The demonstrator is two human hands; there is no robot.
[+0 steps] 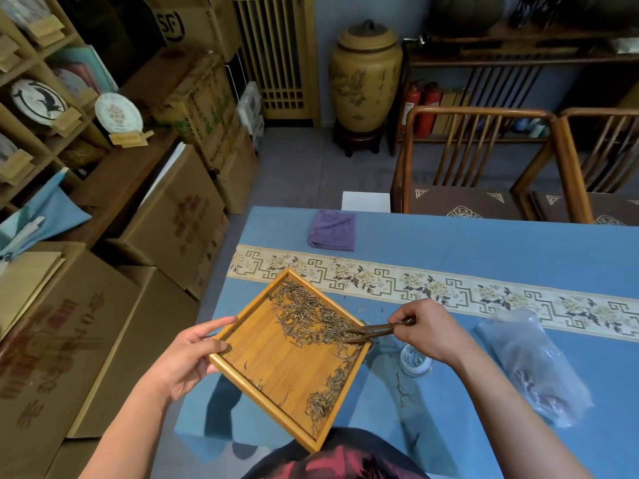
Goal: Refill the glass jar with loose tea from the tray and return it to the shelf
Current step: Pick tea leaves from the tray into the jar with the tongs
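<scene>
My left hand [188, 354] grips the left edge of a square bamboo tray [276, 361], held tilted above the blue table. Loose tea [307, 316] lies along the tray's upper right side, with a smaller heap near its lower right edge. My right hand [427, 328] holds dark wooden tweezers [371, 332], their tips in the tea at the tray's right corner. A clear glass piece [416, 360], either the jar or its lid, stands on the table below my right hand; the tray's corner mostly hides what is beneath it.
A clear plastic bag [532, 364] lies on the table to the right. A folded purple cloth [332, 229] sits at the far table edge. Cardboard boxes [173, 216] and shelves [38, 108] line the left; wooden chairs [477, 160] stand beyond the table.
</scene>
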